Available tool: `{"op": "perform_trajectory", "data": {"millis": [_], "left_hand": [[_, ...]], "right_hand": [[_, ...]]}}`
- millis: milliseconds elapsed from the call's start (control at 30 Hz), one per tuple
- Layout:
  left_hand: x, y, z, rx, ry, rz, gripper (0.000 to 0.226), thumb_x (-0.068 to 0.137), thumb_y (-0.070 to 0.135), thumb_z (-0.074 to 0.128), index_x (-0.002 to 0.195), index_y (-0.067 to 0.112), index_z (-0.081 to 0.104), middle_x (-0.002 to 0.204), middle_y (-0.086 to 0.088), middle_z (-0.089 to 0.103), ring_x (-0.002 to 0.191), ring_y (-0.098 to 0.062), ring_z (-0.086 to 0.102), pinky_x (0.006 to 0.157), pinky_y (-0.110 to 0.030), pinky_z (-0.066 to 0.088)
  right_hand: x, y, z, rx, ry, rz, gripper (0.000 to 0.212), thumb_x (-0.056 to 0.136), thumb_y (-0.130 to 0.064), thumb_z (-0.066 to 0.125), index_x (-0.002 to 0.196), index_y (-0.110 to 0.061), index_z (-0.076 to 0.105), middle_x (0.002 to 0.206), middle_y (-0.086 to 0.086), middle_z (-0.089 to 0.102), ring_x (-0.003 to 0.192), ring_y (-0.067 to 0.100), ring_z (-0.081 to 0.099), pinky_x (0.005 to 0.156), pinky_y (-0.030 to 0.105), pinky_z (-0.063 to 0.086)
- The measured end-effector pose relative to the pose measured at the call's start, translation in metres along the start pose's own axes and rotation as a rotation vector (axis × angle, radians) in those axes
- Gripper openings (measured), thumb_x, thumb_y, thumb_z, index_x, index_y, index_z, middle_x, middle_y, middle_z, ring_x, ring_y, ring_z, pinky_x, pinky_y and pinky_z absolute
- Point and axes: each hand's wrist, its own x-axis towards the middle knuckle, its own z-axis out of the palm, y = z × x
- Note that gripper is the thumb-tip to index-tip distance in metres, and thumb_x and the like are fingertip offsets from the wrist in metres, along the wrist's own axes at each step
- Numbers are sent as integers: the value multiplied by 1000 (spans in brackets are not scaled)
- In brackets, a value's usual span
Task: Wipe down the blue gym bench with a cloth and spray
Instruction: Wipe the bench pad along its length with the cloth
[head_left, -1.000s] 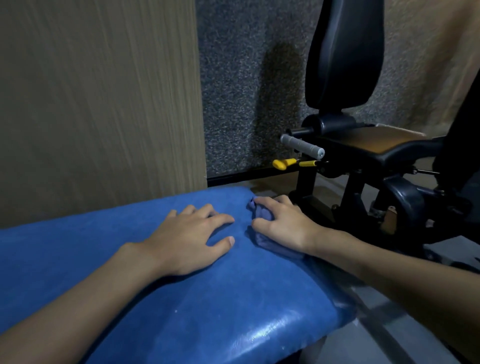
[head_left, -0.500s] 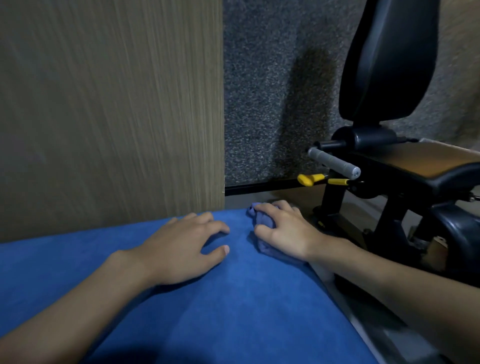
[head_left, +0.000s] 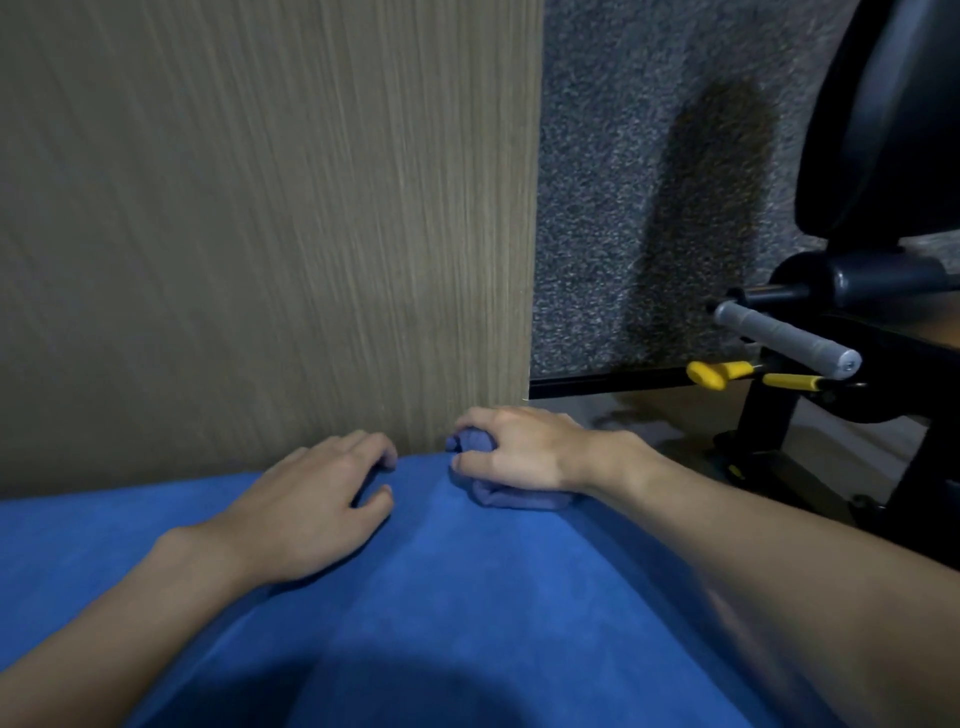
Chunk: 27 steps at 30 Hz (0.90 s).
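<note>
The blue gym bench (head_left: 467, 597) fills the lower part of the head view. My right hand (head_left: 519, 452) grips a bunched blue-grey cloth (head_left: 514, 500) and holds it against the bench's far edge. My left hand (head_left: 317, 509) rests palm-down on the pad just left of it, fingers spread and bent over the far edge. No spray bottle is in view.
A wood-grain wall panel (head_left: 260, 234) stands right behind the bench. To the right a black exercise machine (head_left: 883, 130) with a grey handle (head_left: 789, 338) and yellow adjusters (head_left: 711, 373) stands on the floor close to the bench, before a grey speckled wall (head_left: 623, 156).
The view has moved forward and down toward the bench. Both hands have slid toward the far edge near the wood panel, the right one carrying the cloth along.
</note>
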Motion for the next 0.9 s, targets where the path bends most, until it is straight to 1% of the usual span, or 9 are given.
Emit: {"op": "perform_trajectory", "data": {"millis": [233,333,433,500,567,633,700,800,900], "left_hand": [[-3,-2,4,-36,21,40,20,94,42,41,113,36,46,109,21,54,101,-3,51,94,-31,41],[-3,-2,3,-70,8,41,16,94,38,44,109,35,45,106,19,56,99,-6,53,92,-33,43],[4,0,-2,-151,-2,6,13,94,33,46,107,34,45,105,13,58,98,-13,57,90,-37,46],[16,4,-6,-204,27,1,27,97,35,46,123,29,47,122,8,55,110,-14,55,98,-37,44],[34,16,-8,-280,76,24,39,99,37,47,136,24,46,137,5,48,121,-14,51,106,-34,38],[56,38,-9,-385,74,57,39,100,36,47,137,24,49,140,4,49,125,-13,49,107,-29,35],[77,65,-7,-436,15,62,31,100,41,45,124,27,61,128,5,59,118,-12,53,97,-26,39],[97,97,4,-355,-132,57,43,100,55,33,87,27,62,96,6,63,98,-19,57,75,-30,39],[96,99,16,-126,-177,59,53,88,75,22,107,45,62,116,8,63,111,-21,55,89,-37,42]], "right_hand": [[-14,22,-13,113,-15,62,50,61,-58,37,103,-42,58,110,-13,65,107,16,57,97,40,45],[0,3,-4,75,-25,83,50,65,-62,44,111,-45,52,108,-11,61,105,20,56,90,38,45],[4,-11,4,102,-3,52,58,72,-70,50,113,-30,41,96,-12,56,99,22,55,80,37,41],[-4,-8,4,43,33,10,63,78,-77,42,119,-28,44,124,-3,54,128,24,43,97,42,35],[-23,0,4,-6,55,-3,81,76,-85,30,140,-37,37,161,-2,12,149,16,2,117,50,9],[-50,11,7,16,43,55,106,63,-93,23,152,-37,12,162,-7,-11,148,12,-14,119,48,-1],[-77,22,11,-18,22,118,121,57,-95,20,154,-27,-7,162,-5,-13,148,10,-14,120,42,0],[-98,31,14,-41,60,199,123,63,-91,28,154,-16,-7,164,-1,-3,149,12,-5,121,38,5],[-100,29,16,-41,92,189,116,70,-86,35,154,-15,0,163,0,8,149,13,2,120,36,6]]}}
